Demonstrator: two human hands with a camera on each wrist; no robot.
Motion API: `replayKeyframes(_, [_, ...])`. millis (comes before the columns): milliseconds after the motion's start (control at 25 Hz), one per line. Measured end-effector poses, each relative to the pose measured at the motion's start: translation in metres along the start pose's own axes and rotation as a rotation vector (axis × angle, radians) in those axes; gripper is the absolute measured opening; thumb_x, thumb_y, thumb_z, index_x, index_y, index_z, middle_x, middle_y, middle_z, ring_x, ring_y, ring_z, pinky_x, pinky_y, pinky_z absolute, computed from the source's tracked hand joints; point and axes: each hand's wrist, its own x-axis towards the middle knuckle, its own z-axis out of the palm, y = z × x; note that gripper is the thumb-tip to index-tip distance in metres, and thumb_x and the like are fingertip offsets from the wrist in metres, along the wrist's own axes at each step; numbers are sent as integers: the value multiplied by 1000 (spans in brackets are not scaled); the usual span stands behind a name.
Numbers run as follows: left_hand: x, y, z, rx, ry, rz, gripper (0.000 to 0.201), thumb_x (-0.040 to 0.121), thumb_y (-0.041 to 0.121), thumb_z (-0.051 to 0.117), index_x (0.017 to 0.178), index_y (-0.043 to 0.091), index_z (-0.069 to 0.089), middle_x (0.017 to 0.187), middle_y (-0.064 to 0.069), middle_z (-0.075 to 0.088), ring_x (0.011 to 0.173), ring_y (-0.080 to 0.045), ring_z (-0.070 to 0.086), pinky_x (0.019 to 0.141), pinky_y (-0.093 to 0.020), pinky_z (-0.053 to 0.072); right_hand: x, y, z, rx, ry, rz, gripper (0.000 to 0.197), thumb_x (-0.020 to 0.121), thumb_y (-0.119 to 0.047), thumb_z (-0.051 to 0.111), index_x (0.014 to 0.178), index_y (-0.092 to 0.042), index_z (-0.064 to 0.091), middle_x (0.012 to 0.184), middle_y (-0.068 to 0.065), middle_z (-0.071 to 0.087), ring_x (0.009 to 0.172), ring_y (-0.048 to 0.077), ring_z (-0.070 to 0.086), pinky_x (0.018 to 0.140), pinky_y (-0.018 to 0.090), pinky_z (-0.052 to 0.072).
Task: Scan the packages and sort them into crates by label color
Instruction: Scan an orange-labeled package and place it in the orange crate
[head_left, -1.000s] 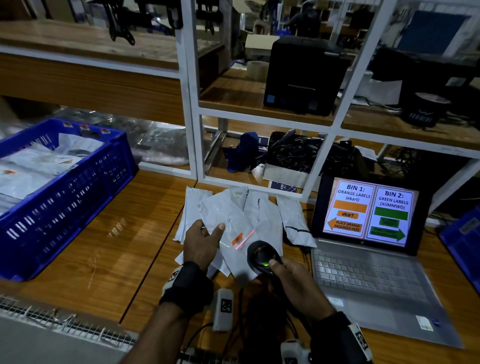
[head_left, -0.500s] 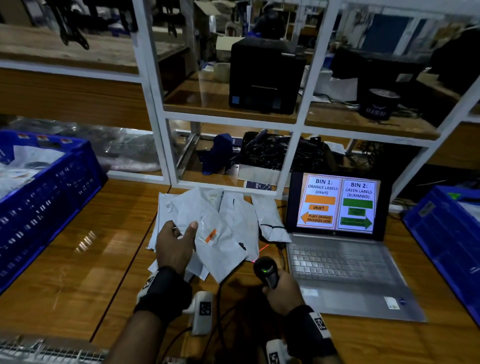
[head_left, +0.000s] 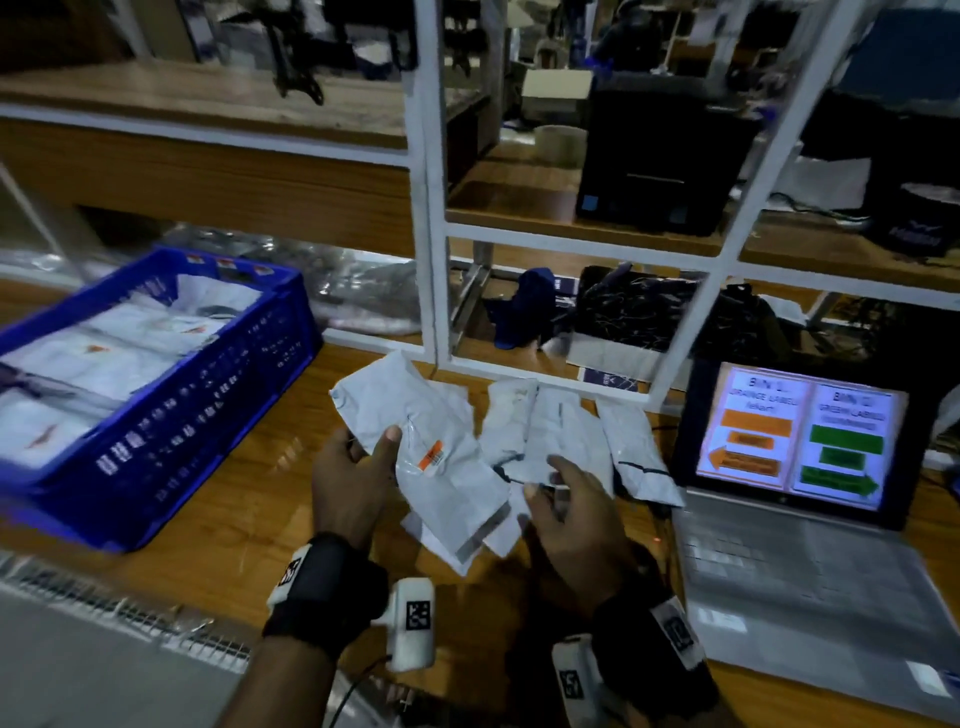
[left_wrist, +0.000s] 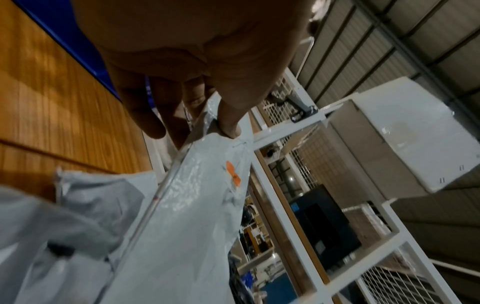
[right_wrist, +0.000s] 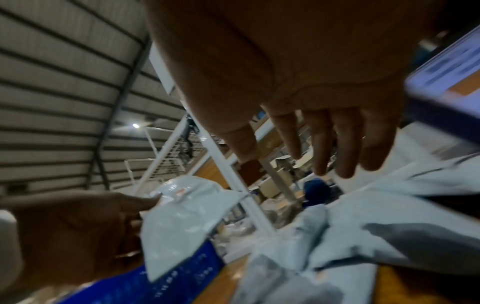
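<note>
The left hand (head_left: 353, 483) pinches a grey bag (head_left: 431, 457) by its edge, thumb on top and fingers under it. The bag is lifted above the wooden table (head_left: 218, 509), tilted, with an orange sticker (head_left: 432, 457) on its face. From the left wrist, the same bag (left_wrist: 187, 226) runs away from the thumb and the sticker (left_wrist: 232, 174) shows near the middle.

The right hand (head_left: 566, 514) holds nothing. Its fingers (right_wrist: 319, 148) are spread and almost straight, hanging over the pile of bags (head_left: 561, 441) lying on the table beside the lifted bag. I cannot tell if they touch the pile.

A blue crate (head_left: 171, 431) sits on the table to the left, well apart from the hands. It has grey bags inside with orange marks on them.

To the right an open laptop (head_left: 789, 519) stands on the table. Its screen shows an orange side and a green side, but the words are too blurry to read.
</note>
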Motion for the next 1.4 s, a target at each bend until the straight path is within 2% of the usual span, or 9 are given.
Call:
replayKeyframes(120, [23,6,-52,7,67,-20,23,98,24,74,118,14,69,110,-6,79,102,-28,75,83,-51,63,11,-58,50,31,-219,-118,70,94,-62,59,156,-36,37,150,-12,44,137,7,42,113,32,40])
replayKeyframes(240, [55,11,-121,53,125,11,21,96,36,78,106,19,71,98,-13,77,92,-35,74,79,-57,63,22,-115,110,77,-318,-229,80,92,-60,66,159,-38,30,147,-16,47,126,-5,43,102,24,41])
replayKeyframes(400, [98,27,-224,81,273,44,24,98,26,75,93,7,62,63,9,64,53,-7,57,54,-35,49,35,-188,206,198,-373,-401,75,89,-31,77,153,-45,41,122,-16,65,117,-3,59,95,23,53])
replayKeyframes(480, [120,35,-272,55,316,24,24,98,22,74,113,8,61,81,7,74,72,-9,69,60,-28,54,42,-224,253,241,-379,-492,61,92,-15,71,146,-38,55,123,-15,66,117,-2,60,97,23,52])
replayKeyframes(640, [165,34,-358,144,424,-32,55,96,34,77,138,12,50,99,4,72,96,-22,71,87,-40,54,54,-285,338,170,-382,-572,39,95,-10,66,130,-26,71,109,-8,61,105,7,61,95,31,53])
replayKeyframes(800, [202,18,-419,378,441,16,73,75,53,82,132,20,52,115,-3,73,109,-29,70,99,-56,55,69,-317,408,-82,-417,-605,37,95,-15,63,130,-24,71,111,-1,62,108,23,60,98,43,51])
replayKeyframes(960, [221,1,-440,674,428,-63,95,73,59,77,152,21,41,154,-11,50,146,-35,42,114,-65,38,77,-336,448,-318,-506,-575,36,97,-18,61,132,-27,69,119,1,63,116,30,57,98,43,47])
replayKeyframes(1120, [219,-10,-435,826,344,-88,62,94,42,75,149,32,49,176,0,14,161,-27,-10,124,-65,10,78,-344,461,-547,-490,-593,42,95,-20,60,134,-36,65,127,-5,64,122,28,54,95,42,48])
replayKeyframes(1400, [217,-15,-428,814,364,-59,28,100,34,65,125,43,61,174,12,16,159,-18,-18,122,-63,4,74,-340,463,-534,-388,-527,34,93,-31,61,125,-35,70,117,-9,69,118,23,52,91,39,50])
